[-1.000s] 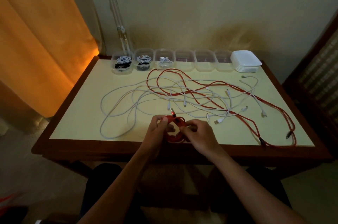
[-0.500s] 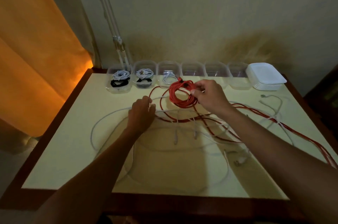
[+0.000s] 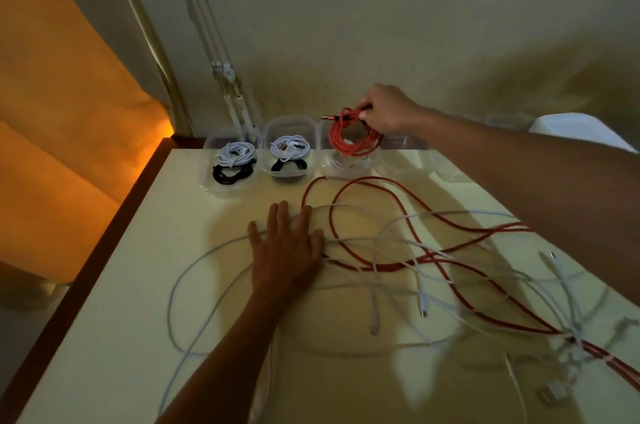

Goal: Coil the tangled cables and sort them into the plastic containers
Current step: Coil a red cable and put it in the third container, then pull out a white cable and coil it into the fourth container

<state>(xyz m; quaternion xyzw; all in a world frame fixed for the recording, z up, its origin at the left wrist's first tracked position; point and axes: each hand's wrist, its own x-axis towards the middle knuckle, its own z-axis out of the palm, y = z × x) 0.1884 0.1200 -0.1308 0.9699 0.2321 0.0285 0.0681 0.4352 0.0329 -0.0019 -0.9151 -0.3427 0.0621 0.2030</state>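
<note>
A red coil (image 3: 353,136) is held by the right hand (image 3: 388,110), whose fingers (image 3: 363,115) are curled around the top of the loops. The coil hangs just above the third container (image 3: 349,164), counted from the left of the row at the back edge of the worktop (image 3: 138,302), and its lower part seems to reach into this container; whether it touches the bottom cannot be told. A dark plug with a metal tip is seen sticking out from the coil to the left. The left hand (image 3: 287,250) is laid flat on the worktop in front of the third container, with the fingers (image 3: 280,219) straight and spread; it is pressed on some white cables (image 3: 398,285) and holds nothing. To the left of the third container, the first container (image 3: 230,164) and the second container (image 3: 289,155) are each filled with one white bundle and one black bundle. In front of the third container and to its right, long red cables (image 3: 398,216) are spread loose over the worktop, tangled with the white cables. To the right of the third container, more clear containers are partly hidden behind the right arm, and a white stack of lids (image 3: 581,131) is seen at the far right.
</note>
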